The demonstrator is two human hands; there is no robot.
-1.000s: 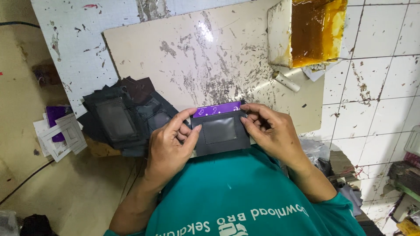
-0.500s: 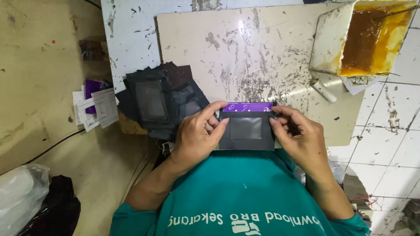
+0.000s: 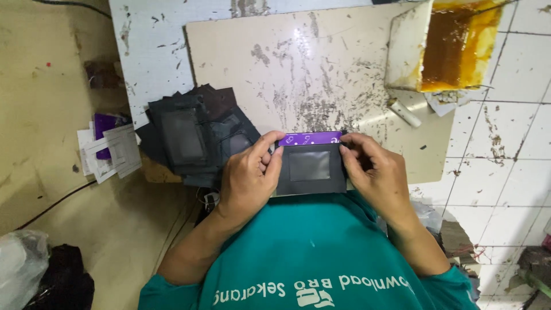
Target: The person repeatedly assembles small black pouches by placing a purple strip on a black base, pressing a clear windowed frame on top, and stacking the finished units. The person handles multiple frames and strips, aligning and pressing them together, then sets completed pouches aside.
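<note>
Both hands meet at the near edge of the tabletop (image 3: 344, 74), just in front of the person's teal shirt (image 3: 321, 252). His left hand (image 3: 248, 178) grips the left side of a dark grey card sleeve with a clear window (image 3: 311, 167), thumb laid across its front and fingers curled behind. His right hand (image 3: 374, 172) pinches the sleeve's upper right corner, fingertips pressing where a purple strip (image 3: 310, 138) runs along the sleeve's top edge. The sleeve is held flat, window facing up, over the board's front rim.

Just to the left of the left hand lies a loose heap of the same dark sleeves (image 3: 192, 135), overlapping each other, partly on the board and partly off it. Farther left, on the yellowish floor, sit a few white and purple cards (image 3: 109, 149). At the far right corner of the tabletop stands a white tray stained with amber glue (image 3: 453, 43), and a small white tube (image 3: 406, 113) lies near it.
</note>
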